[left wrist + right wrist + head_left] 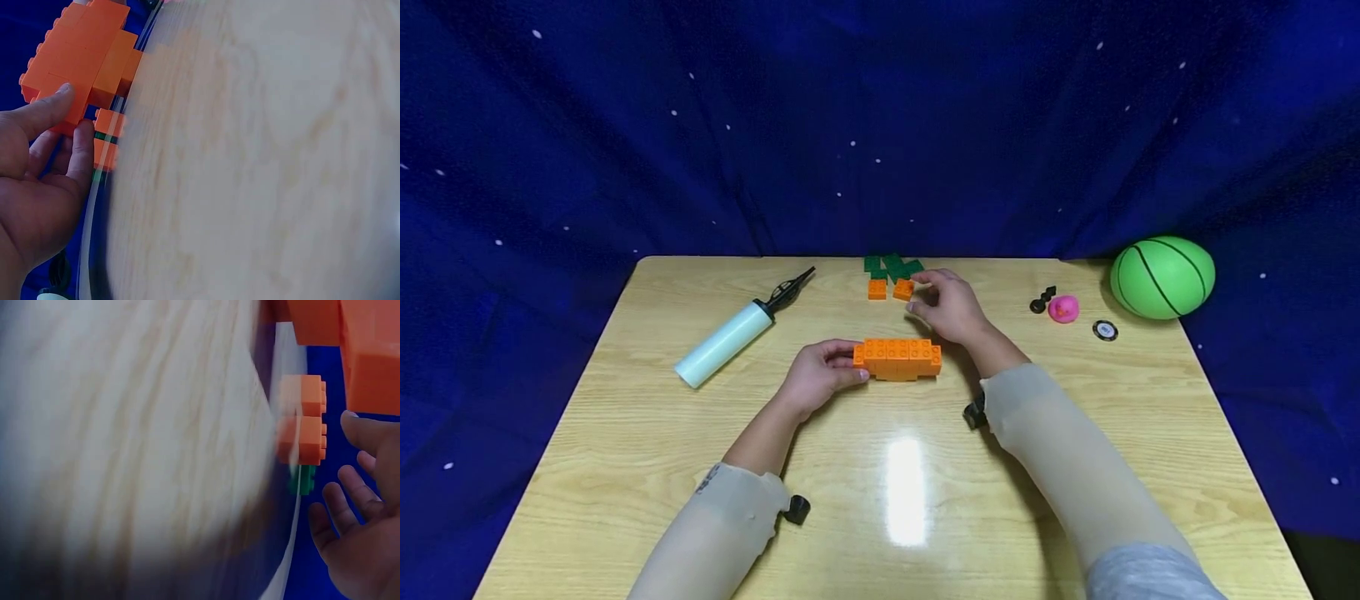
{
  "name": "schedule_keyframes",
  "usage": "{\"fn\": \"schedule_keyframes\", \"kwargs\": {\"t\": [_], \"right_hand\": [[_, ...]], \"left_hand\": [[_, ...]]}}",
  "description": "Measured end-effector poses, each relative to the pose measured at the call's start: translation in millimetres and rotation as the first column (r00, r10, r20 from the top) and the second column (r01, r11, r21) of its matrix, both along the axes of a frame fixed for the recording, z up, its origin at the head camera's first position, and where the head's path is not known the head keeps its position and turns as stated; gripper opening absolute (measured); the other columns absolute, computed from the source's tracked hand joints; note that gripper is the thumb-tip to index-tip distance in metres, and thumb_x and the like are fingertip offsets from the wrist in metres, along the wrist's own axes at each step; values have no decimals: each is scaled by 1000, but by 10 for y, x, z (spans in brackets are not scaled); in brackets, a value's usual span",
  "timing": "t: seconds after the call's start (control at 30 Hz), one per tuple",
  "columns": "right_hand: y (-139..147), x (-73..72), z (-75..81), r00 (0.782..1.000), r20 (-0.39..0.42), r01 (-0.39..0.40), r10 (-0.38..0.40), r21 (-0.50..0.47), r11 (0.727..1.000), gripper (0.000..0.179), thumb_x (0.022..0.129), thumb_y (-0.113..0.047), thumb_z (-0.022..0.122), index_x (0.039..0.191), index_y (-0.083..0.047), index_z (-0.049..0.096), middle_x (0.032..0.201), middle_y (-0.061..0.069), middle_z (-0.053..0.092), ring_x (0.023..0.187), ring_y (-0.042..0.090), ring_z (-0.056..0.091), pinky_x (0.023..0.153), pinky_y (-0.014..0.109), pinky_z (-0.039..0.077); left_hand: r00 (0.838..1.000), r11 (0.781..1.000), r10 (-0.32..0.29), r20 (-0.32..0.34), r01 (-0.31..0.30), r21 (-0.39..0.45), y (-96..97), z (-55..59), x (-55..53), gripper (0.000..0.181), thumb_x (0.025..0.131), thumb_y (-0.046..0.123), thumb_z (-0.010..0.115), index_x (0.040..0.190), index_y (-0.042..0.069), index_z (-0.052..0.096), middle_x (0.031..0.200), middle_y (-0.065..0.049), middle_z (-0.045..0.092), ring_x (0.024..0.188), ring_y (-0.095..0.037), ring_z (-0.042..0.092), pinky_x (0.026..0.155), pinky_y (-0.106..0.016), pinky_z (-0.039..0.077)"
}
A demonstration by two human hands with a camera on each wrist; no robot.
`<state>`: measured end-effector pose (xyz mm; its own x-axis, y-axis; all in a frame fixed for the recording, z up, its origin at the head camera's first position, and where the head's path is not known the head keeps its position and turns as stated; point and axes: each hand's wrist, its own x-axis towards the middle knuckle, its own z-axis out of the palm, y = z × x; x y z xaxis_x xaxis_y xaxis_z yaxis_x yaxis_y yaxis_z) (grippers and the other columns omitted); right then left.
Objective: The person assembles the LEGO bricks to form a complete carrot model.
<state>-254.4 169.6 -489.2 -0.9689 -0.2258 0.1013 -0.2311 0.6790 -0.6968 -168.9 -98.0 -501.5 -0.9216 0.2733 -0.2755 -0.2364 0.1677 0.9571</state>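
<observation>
A built block of orange toy bricks [897, 358], with studs along its top and a stepped lower side, is in the middle of the table. My left hand [823, 375] pinches its left end, the thumb [53, 109] on the near face and the other fingers behind. Farther back sit two loose orange bricks, a left one [877, 289] and a right one [903, 289]. Beside the right one is my right hand [951, 308], fingers spread and nothing between them; its fingertips come close to that brick in the head view.
Several green bricks [891, 267] lie behind the loose orange ones. A light blue hand pump [726, 342] lies at the left. Toward the right are a small black object [1038, 306], a pink rubber duck [1063, 309], a poker chip [1105, 331] and a green ball [1162, 277].
</observation>
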Motion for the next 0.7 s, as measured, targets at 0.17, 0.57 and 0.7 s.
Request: {"fn": "schedule_keyframes", "kwargs": {"t": [0.17,0.57,0.7], "right_hand": [[-29,-101,-59,1000,-1,-9,9,60,998,53,94,-23,79,142,-9,62,143,13,59,121,34,60,103,49,49],[-99,-271,-78,999,52,-8,1,130,992,52,95,-24,77,142,-10,62,144,12,60,122,32,58,109,47,44],[-120,-300,-80,997,70,-2,-8,138,990,51,96,-24,77,142,-10,61,143,12,60,126,33,57,111,47,42]], "left_hand": [[1000,1000,0,-2,0,10,5,-9,16,52,83,0,85,132,5,67,126,-12,69,106,-22,70,87,-30,60],[1000,1000,-2,9,2,7,11,11,17,53,84,-1,85,133,4,66,126,-13,70,106,-22,71,88,-30,60],[1000,1000,-2,13,1,12,6,10,11,53,84,-2,84,133,3,66,125,-13,70,106,-21,71,87,-30,60]]}}
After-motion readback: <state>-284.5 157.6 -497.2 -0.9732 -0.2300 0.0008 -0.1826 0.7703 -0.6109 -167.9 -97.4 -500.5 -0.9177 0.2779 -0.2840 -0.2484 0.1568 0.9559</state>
